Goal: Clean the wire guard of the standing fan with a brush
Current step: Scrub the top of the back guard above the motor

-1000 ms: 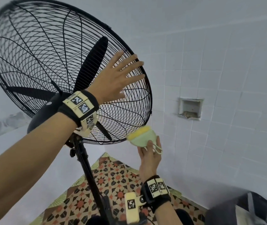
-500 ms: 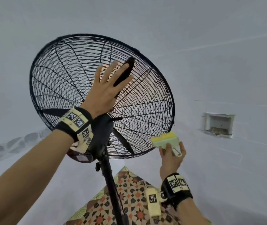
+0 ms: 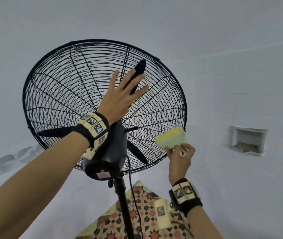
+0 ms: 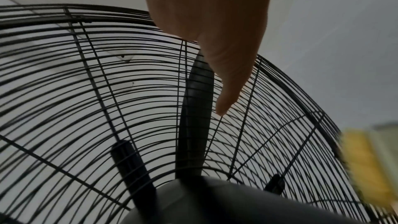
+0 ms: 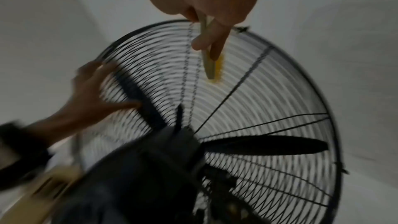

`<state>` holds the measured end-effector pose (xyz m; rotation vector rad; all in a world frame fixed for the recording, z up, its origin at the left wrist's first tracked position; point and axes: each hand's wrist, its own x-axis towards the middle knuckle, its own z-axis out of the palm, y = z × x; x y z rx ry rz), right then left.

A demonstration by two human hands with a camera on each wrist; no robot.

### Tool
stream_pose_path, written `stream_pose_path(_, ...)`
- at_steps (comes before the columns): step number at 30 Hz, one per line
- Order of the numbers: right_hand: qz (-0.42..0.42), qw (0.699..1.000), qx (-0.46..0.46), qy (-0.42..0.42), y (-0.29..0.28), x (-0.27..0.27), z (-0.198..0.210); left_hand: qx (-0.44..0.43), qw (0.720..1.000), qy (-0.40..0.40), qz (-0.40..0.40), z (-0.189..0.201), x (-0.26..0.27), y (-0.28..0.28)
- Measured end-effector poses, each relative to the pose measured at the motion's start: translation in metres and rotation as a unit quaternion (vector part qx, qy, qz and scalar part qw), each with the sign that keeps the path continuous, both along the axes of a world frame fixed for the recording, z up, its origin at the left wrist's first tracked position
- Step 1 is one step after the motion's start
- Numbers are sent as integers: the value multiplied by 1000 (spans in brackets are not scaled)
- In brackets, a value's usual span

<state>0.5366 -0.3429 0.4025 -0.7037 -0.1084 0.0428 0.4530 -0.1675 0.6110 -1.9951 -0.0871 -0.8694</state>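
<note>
The standing fan's black wire guard is seen from behind, with its motor housing at the middle and dark blades inside. My left hand lies flat on the back of the guard, upper right of the motor, fingers straight and spread. My right hand grips the handle of a pale green brush with yellow bristles, held at the guard's lower right rim. In the right wrist view the brush points at the guard, thumb and fingers round its handle. The left wrist view catches the brush at the right edge.
The fan's black pole and cord run down to a patterned floor mat. White tiled walls surround the fan, with a recessed niche at the right. The room's corner is right behind the fan.
The view has tilted and pulled back, bringing the whole guard into sight. My left hand has shifted from the guard's right edge toward its upper middle. The brush has stayed near the lower right rim.
</note>
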Motion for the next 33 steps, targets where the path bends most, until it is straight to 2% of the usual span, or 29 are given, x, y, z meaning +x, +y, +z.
stream_pose_path(3,51,991,-42,-117,21,-33,13,22,998,24,54,-3,2,-10)
stream_pose_path(5,32,980,-98,-171,36,-48,16,26,997,27,62,0,7,-18)
stream_pose_path(7,-8,952,-207,-224,50,-52,2,35,997,23,57,3,11,-22)
stream_pose_path(9,2,925,-291,-244,54,-52,-17,37,998,19,56,4,15,-21)
stream_pose_path(10,19,920,-310,-238,56,-51,-24,33,998,16,53,4,17,-20)
stream_pose_path(12,47,927,-299,-220,54,-52,-32,27,998,4,49,4,18,-20)
stream_pose_path(14,59,936,-252,-240,48,-54,-28,25,999,-7,45,4,21,-19)
stream_pose_path(16,62,928,-227,-288,47,-53,-19,20,999,-15,32,3,20,-19)
stream_pose_path(18,56,913,-247,-320,55,-47,-18,16,999,-21,18,1,20,-21)
stream_pose_path(23,68,923,-285,-249,69,-46,-46,-16,999,-33,-19,1,21,-25)
stream_pose_path(25,49,925,-275,-257,68,-49,-46,-12,999,-30,-17,1,21,-23)
stream_pose_path(29,-33,900,-279,-332,74,-37,-26,-13,999,-37,-7,-2,22,-26)
stream_pose_path(33,-34,903,-293,-311,82,-29,-45,-33,998,-52,-4,-5,26,-33)
